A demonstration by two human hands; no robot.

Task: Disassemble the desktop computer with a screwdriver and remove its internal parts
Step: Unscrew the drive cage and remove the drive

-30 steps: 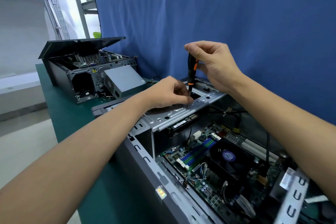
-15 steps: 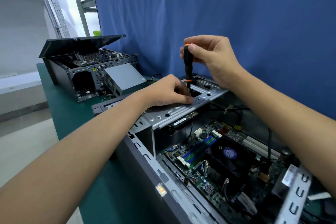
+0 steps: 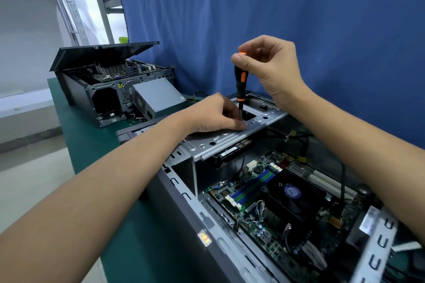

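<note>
Screw removal at the drive cage. The desktop computer (image 3: 181,220) lies on its side on the green table (image 3: 85,126), open face up, in the near right of the scene. Its motherboard (image 3: 250,193) and black cooler fan (image 3: 292,193) are in place inside.

The right hand (image 3: 269,69) pinches the orange cap of the screwdriver (image 3: 241,82) between thumb and fingertips. This light top grip suits fast twirling rather than heavy torque. The tool stands nearly upright, so the tip sits square in the screw head.

The left hand (image 3: 213,112) rests on the grey metal drive cage (image 3: 230,138) at the far end of the case. Its curled fingertips close round the bottom of the shaft, probably to steady the tip and catch the screw. The screw itself is hidden beneath them.

The step in hand appears to be freeing this cage, with the board parts not yet removed.

At far left stand a second opened computer (image 3: 76,89) and a loose power supply (image 3: 158,96). A blue curtain (image 3: 299,7) hangs behind.
</note>
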